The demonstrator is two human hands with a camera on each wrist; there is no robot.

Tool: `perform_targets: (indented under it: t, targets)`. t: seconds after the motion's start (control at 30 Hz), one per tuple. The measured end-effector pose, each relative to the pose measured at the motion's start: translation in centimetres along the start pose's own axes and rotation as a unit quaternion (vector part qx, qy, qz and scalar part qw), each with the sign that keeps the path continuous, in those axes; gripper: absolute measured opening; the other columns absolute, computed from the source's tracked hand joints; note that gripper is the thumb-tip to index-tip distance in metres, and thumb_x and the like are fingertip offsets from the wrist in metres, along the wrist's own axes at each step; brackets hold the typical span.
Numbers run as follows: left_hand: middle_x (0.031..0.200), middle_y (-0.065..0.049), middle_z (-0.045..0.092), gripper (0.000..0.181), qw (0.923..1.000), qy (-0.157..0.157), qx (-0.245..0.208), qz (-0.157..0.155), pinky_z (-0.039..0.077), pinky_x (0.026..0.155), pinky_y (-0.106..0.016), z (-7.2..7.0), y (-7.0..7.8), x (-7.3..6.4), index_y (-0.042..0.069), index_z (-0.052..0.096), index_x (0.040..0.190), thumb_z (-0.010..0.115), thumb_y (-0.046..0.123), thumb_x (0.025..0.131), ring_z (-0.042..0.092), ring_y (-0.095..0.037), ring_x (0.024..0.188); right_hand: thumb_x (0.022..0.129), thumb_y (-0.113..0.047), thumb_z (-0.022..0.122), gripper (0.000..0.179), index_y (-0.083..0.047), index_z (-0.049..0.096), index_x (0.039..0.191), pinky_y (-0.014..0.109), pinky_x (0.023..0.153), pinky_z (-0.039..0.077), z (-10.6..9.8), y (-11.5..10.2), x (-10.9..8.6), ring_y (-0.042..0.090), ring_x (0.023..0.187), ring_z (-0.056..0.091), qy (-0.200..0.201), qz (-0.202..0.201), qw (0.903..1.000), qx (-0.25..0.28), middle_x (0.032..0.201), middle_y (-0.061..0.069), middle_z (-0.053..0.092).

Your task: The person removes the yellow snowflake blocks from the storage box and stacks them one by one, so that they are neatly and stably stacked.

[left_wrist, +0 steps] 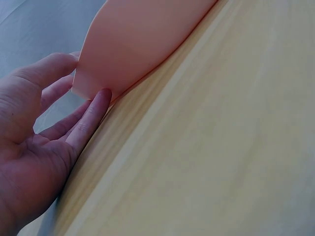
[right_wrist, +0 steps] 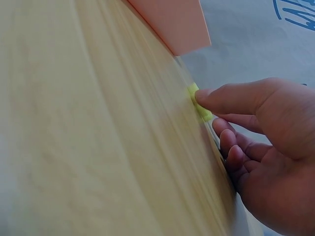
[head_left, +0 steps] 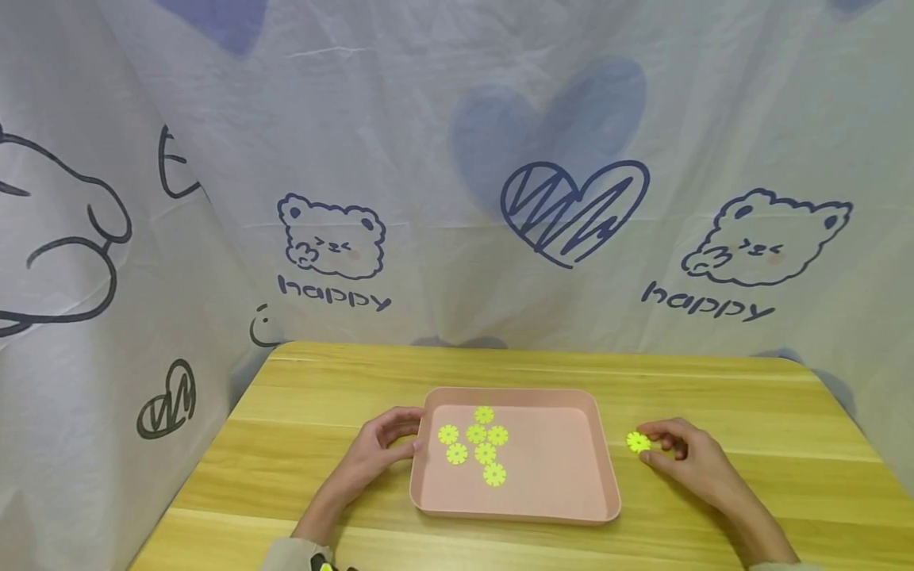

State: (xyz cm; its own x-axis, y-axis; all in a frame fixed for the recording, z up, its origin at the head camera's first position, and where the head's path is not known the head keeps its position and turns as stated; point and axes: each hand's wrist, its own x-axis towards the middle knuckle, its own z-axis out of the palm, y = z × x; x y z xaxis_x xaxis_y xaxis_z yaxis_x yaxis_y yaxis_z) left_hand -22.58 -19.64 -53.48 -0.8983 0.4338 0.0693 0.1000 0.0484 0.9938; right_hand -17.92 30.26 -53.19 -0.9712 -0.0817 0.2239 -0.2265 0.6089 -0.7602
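Note:
A shallow pink tray (head_left: 550,460) lies on the table. Several yellow-green notched snowflake discs (head_left: 495,474) are spread flat over its left half. At the tray's left side, my left hand (head_left: 371,452) holds the wall between thumb and fingers; the left wrist view shows its fingertips (left_wrist: 102,96) against the tray's outer side (left_wrist: 133,44). Out to the right of the tray, my right hand (head_left: 693,460) pinches one more snowflake disc (head_left: 638,442) between thumb and fingers. That disc (right_wrist: 193,92) is partly covered by the thumb, and I cannot tell whether it touches the table.
The wooden table (head_left: 343,381) has a light grain and a rounded back edge. Behind it and at the left hangs a white cloth (head_left: 443,270) printed with hearts and bears. Something dark and yellow (head_left: 324,563) shows by the left sleeve at the bottom edge.

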Motion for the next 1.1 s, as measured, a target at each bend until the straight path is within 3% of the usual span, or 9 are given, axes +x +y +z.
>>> perform_targets:
  t: [0.3,0.53,0.8,1.1]
  targets:
    - [0.145,-0.026,0.052,0.049,1.0000,0.001,0.003,0.001,0.051,0.104,-0.029,0.0,0.0,0.0,-0.005,0.052,0.143,0.069,0.001,0.097,0.052,-0.044,0.132,0.091,-0.006,0.077,0.026,0.000,0.072,0.116,0.020,0.064,0.050,-0.4,-0.5,-0.2,0.006,0.079,0.057,0.007,0.020,0.9993,0.030,0.096,0.006,0.069]
    - [0.146,-0.025,0.052,0.050,1.0000,0.003,0.003,-0.004,0.051,0.104,-0.030,0.0,0.1,-0.1,-0.005,0.052,0.143,0.070,0.001,0.096,0.052,-0.043,0.133,0.098,-0.010,0.071,0.026,-0.002,0.069,0.122,0.019,0.076,0.056,-1.0,-2.9,-0.1,0.005,0.088,0.060,0.008,0.032,0.9992,0.020,0.108,0.012,0.070]
    - [0.145,-0.024,0.053,0.050,1.0000,0.002,0.005,-0.008,0.051,0.103,-0.029,0.1,0.1,0.1,-0.004,0.052,0.143,0.070,0.003,0.097,0.051,-0.043,0.133,0.099,-0.007,0.068,0.025,0.002,0.067,0.123,0.021,0.075,0.059,-0.7,-6.5,-0.1,0.005,0.092,0.064,0.007,-0.003,0.9986,0.053,0.110,0.018,0.069]
    - [0.147,-0.019,0.053,0.051,0.9997,0.004,0.007,-0.023,0.049,0.105,-0.028,0.1,0.2,0.0,-0.002,0.052,0.144,0.071,0.004,0.096,0.053,-0.037,0.134,0.100,-0.005,0.067,0.026,0.002,0.066,0.125,0.024,0.078,0.059,1.5,-9.4,0.2,0.010,0.097,0.065,-0.006,-0.025,0.9929,0.116,0.111,0.017,0.069]
